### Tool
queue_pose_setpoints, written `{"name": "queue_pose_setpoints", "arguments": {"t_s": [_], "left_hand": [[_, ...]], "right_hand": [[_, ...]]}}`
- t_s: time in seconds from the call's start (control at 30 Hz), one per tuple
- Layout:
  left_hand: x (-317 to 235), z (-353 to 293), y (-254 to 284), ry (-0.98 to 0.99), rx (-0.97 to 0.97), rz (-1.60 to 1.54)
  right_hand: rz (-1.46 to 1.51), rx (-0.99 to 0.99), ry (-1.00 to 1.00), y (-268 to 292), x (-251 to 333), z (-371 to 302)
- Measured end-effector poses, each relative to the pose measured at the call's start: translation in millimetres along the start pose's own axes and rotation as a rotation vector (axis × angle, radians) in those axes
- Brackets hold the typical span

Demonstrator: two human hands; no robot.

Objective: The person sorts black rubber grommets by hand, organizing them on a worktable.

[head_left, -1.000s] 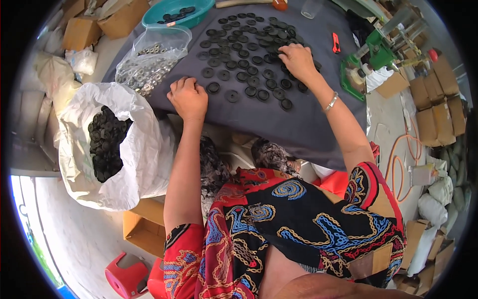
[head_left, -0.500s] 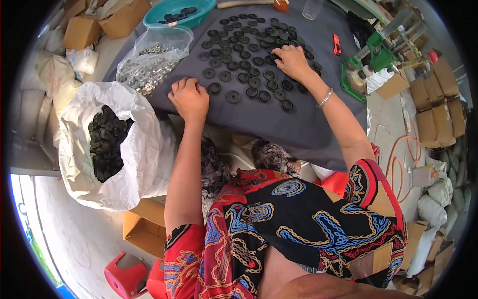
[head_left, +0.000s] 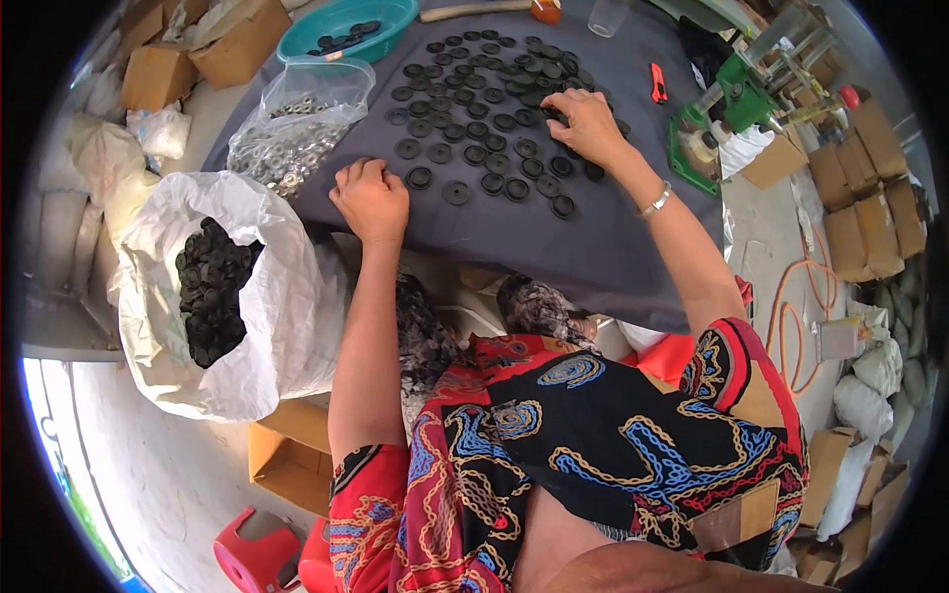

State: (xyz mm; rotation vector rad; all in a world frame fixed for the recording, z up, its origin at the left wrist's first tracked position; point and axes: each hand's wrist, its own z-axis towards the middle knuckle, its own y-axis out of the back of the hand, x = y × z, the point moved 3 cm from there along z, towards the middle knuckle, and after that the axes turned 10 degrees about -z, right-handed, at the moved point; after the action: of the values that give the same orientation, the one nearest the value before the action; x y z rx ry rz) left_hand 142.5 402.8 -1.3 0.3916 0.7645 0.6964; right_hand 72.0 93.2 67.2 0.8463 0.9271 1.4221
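Black discs lie across a cloth-draped counter between a clear bag of shiny rings, left, and green press, right; right hand half-curled over discs, left hand loosely fisted, any hold unclear.

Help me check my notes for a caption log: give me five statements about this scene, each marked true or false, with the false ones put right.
1. The right hand is at the round black discs spread over the dark grey cloth. True.
2. The left hand is buried in the large white plastic sack. False: it rests at the near edge of the cloth, outside the sack.
3. The round teal plastic basin has black discs in it. True.
4. The slim red cutter lies inside the basin. False: it lies on the cloth, near the green metal hand press.
5. The clear plastic bag is filled with black discs. False: it holds small silvery pieces.
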Motion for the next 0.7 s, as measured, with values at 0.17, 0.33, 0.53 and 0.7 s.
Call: {"name": "queue_pose_setpoints", "arguments": {"t_s": [0.17, 0.33, 0.53, 0.7], "left_hand": [[-2, 3, 0, 0.006, 0.010, 0.000], [1, 3, -1, -0.009, 0.007, 0.025], [-1, 1, -1, -0.007, 0.011, 0.026], [-1, 0, -2, -0.003, 0.024, 0.048]], "right_hand": [[-0.025, 0.019, 0.045, 42, 18, -63], [-0.014, 0.085, 0.085, 33, 27, -104], [0.015, 0.033, -0.018, 37, 9, -84], [-0.169, -0.015, -0.018, 8, 5, -59]]}}
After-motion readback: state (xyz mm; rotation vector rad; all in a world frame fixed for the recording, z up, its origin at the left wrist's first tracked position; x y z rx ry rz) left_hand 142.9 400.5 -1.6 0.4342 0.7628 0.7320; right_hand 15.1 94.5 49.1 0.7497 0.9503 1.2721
